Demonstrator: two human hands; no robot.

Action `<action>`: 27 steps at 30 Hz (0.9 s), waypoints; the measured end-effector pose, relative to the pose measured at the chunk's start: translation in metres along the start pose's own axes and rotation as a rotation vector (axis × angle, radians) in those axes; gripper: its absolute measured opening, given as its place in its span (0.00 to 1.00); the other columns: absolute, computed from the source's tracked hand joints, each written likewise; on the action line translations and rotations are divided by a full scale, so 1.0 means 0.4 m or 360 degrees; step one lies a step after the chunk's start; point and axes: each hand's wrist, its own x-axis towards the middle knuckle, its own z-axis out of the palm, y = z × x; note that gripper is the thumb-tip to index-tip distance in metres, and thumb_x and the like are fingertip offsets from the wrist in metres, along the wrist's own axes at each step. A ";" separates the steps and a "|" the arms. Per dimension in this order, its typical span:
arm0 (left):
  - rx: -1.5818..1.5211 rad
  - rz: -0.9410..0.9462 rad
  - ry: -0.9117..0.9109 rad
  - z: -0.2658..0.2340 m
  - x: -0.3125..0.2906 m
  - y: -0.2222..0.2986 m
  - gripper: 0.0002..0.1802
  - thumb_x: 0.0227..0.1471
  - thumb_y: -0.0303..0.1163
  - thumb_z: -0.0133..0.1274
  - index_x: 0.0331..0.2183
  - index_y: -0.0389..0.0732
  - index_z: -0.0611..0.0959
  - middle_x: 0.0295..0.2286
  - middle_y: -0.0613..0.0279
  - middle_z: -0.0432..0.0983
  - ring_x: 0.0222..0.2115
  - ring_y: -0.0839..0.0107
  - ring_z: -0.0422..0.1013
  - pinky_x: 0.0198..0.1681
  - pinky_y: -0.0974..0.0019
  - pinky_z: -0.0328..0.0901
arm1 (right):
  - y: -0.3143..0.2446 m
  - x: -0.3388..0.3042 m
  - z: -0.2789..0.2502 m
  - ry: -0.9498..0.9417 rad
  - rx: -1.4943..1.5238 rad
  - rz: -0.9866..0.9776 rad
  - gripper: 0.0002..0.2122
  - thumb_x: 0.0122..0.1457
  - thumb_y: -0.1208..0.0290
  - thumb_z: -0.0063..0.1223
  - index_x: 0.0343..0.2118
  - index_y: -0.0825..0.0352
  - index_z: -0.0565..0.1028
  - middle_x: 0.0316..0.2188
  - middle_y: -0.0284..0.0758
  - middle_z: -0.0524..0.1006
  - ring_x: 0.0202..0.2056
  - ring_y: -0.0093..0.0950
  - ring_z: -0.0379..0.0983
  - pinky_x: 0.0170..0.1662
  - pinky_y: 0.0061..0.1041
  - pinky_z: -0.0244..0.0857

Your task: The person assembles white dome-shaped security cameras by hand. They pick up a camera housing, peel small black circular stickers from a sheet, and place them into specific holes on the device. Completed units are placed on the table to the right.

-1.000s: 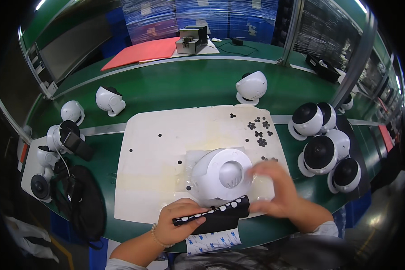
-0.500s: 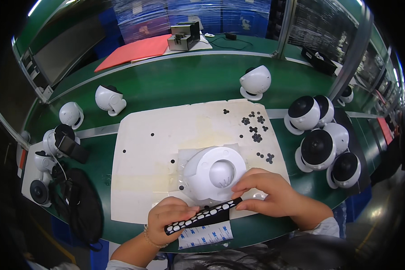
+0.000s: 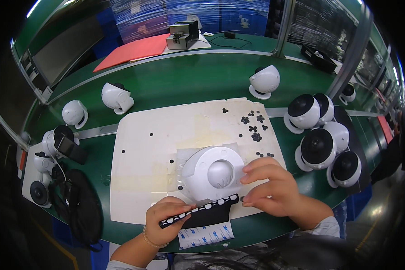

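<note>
My left hand [image 3: 170, 220] grips a bent sheet of black foam pads [image 3: 202, 209] at its left end. White round gaps run along the sheet's upper fold. Its white backing paper with blue print [image 3: 207, 236] hangs below. Just right of the sheet, my right hand [image 3: 270, 186] pinches a small black round pad [image 3: 242, 199] at the thumb tip. In front of both hands, a white rounded housing [image 3: 195, 177] with a round opening lies on a clear plastic sheet. The sheet's upper edge is close to the housing's near side; whether they touch I cannot tell.
A pale board [image 3: 139, 180] lies under the work, with loose black pads [image 3: 256, 137] at its right. White camera units [image 3: 317, 146] crowd the right; others [image 3: 117, 96] stand on the green belt [image 3: 189, 81]. A black bag [image 3: 83, 207] lies left. A metal fixture [image 3: 182, 36] stands behind.
My right hand has drawn away from the sheet to the right with a small black pad at its fingertips. My left hand shifted slightly left. The camera units on the belt moved right.
</note>
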 end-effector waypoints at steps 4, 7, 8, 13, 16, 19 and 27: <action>-0.0016 -0.0008 -0.0006 0.003 0.006 -0.001 0.18 0.30 0.12 0.56 0.30 0.36 0.79 0.28 0.57 0.77 0.28 0.66 0.71 0.32 0.69 0.65 | -0.011 -0.012 0.031 -0.0149 -0.0211 0.0016 0.14 0.39 0.75 0.58 0.33 0.59 0.74 0.33 0.29 0.73 0.36 0.28 0.68 0.36 0.25 0.58; 0.0035 -0.0031 0.0030 0.006 0.006 0.006 0.17 0.30 0.12 0.56 0.29 0.35 0.79 0.27 0.57 0.76 0.27 0.66 0.71 0.31 0.69 0.65 | -0.001 -0.026 0.026 -0.0263 -0.0441 -0.0345 0.16 0.40 0.76 0.57 0.36 0.59 0.73 0.34 0.29 0.72 0.36 0.27 0.69 0.35 0.24 0.57; 0.0017 -0.0091 0.0071 0.006 0.000 0.006 0.17 0.30 0.12 0.56 0.30 0.35 0.79 0.27 0.58 0.76 0.27 0.66 0.71 0.31 0.69 0.65 | -0.005 -0.027 0.022 -0.0277 -0.0419 -0.0457 0.16 0.40 0.77 0.56 0.36 0.59 0.72 0.34 0.29 0.72 0.36 0.26 0.69 0.35 0.24 0.57; 0.0152 -0.0137 0.0009 0.007 0.007 0.026 0.17 0.30 0.12 0.56 0.30 0.34 0.79 0.25 0.58 0.75 0.26 0.67 0.70 0.29 0.70 0.65 | -0.003 -0.022 0.060 0.0012 -0.0103 -0.0268 0.16 0.41 0.77 0.54 0.37 0.59 0.72 0.33 0.30 0.72 0.34 0.26 0.68 0.33 0.24 0.58; 0.0145 -0.0089 -0.0002 0.014 0.005 0.026 0.17 0.30 0.12 0.56 0.30 0.34 0.79 0.25 0.58 0.75 0.26 0.67 0.70 0.29 0.70 0.65 | -0.009 -0.011 0.071 -0.0231 0.0019 -0.0160 0.17 0.41 0.77 0.55 0.39 0.61 0.71 0.33 0.32 0.71 0.33 0.27 0.69 0.32 0.25 0.59; 0.0128 -0.0103 0.0004 0.016 0.006 0.029 0.17 0.30 0.13 0.56 0.30 0.34 0.79 0.26 0.57 0.75 0.27 0.67 0.70 0.29 0.70 0.65 | -0.016 -0.015 0.049 -0.0581 0.0362 -0.0044 0.17 0.43 0.79 0.54 0.39 0.62 0.70 0.33 0.34 0.71 0.31 0.28 0.70 0.32 0.26 0.59; 0.0317 0.0300 -0.0223 0.023 0.009 0.012 0.19 0.32 0.20 0.55 0.34 0.37 0.78 0.40 0.52 0.71 0.28 0.63 0.71 0.31 0.67 0.65 | 0.043 0.039 0.039 0.0170 0.0502 0.0199 0.27 0.46 0.87 0.47 0.50 0.67 0.54 0.45 0.43 0.60 0.32 0.23 0.66 0.32 0.19 0.58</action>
